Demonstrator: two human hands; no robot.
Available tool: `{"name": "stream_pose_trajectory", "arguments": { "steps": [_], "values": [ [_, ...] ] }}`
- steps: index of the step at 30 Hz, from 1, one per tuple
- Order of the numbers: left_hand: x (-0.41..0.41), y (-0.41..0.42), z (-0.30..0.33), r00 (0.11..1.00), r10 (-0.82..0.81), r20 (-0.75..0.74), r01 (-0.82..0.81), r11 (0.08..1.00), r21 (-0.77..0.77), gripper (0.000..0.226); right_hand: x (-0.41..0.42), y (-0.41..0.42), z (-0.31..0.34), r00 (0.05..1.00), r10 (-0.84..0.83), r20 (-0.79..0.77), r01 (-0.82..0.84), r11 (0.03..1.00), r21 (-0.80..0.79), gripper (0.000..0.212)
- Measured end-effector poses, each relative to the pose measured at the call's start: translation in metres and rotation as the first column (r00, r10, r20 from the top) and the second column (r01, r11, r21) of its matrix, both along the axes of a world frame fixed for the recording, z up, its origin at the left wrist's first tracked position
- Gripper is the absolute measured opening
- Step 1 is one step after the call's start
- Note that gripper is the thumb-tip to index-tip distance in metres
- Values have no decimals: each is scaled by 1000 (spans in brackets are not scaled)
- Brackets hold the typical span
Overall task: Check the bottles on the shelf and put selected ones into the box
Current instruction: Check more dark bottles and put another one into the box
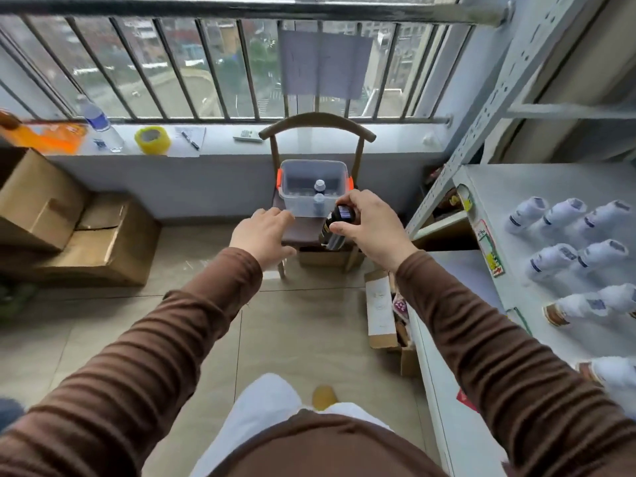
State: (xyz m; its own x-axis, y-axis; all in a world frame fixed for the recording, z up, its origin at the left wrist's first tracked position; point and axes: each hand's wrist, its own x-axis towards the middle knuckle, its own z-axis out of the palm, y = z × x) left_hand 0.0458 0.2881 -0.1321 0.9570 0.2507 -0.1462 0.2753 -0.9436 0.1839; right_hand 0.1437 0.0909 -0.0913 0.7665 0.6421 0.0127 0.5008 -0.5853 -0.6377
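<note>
A clear plastic box (299, 205) with orange latches stands on a wooden chair (299, 232) under the window. Two bottles (319, 192) stand upright inside it. My right hand (364, 223) grips a dark bottle (335, 228) by its top, just in front of the box's right corner. My left hand (263, 235) hovers with fingers spread near the box's left front corner, holding nothing. Several white bottles (564, 232) lie in rows on the grey shelf (488, 187) at the right.
Cardboard boxes (69, 228) are stacked on the floor at left. An open carton (382, 311) sits on the floor beside the shelf. The window sill holds a water bottle (101, 123), a yellow tape roll (152, 140), papers and a pen.
</note>
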Motion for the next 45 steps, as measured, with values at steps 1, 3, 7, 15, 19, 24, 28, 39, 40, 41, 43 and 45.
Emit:
{"name": "stream_pose_trajectory", "arguments": {
  "steps": [1, 3, 7, 15, 19, 24, 28, 39, 40, 41, 43, 45],
  "values": [
    [10, 11, -1, 1000, 5, -8, -5, 1000, 3, 60, 11, 12, -2, 1000, 0, -2, 0, 1000, -5, 38],
    [30, 35, -5, 1000, 15, -22, -15, 1000, 0, 58, 34, 37, -9, 1000, -2, -9, 2, 1000, -13, 38],
    [74, 80, -17, 999, 15, -38, -15, 1000, -16, 55, 78, 83, -24, 999, -38, -24, 37, 999, -36, 36],
    [179, 181, -59, 994, -73, -82, 71, 997, -33, 44, 172, 186, -69, 983, -176, -48, 167, 975, -145, 36],
    [225, 211, -85, 986, -138, -96, 138, 990, -13, 40, 213, 223, -107, 971, -234, -48, 221, 956, -194, 33],
    [277, 230, -138, 978, -162, -134, 163, 987, -1, 43, 256, 258, -171, 969, -244, -40, 223, 932, -287, 29],
    [310, 241, -187, 972, -174, -156, 179, 984, 19, 41, 287, 280, -230, 974, -222, -47, 192, 917, -349, 33],
    [358, 257, -297, 978, -185, -92, 192, 979, 66, 46, 338, 322, -380, 983, -152, -102, 91, 889, -450, 37],
    [360, 258, -303, 979, -189, -82, 195, 978, 71, 46, 340, 325, -391, 983, -151, -109, 85, 884, -459, 38],
    [362, 259, -308, 978, -196, -76, 202, 976, 78, 46, 342, 326, -400, 982, -149, -116, 78, 880, -468, 38],
    [366, 259, -319, 976, -207, -64, 212, 973, 92, 43, 347, 328, -415, 980, -153, -126, 74, 873, -483, 38],
    [370, 259, -327, 976, -210, -58, 215, 972, 97, 40, 350, 328, -426, 979, -154, -131, 69, 865, -497, 38]
  ]
}}
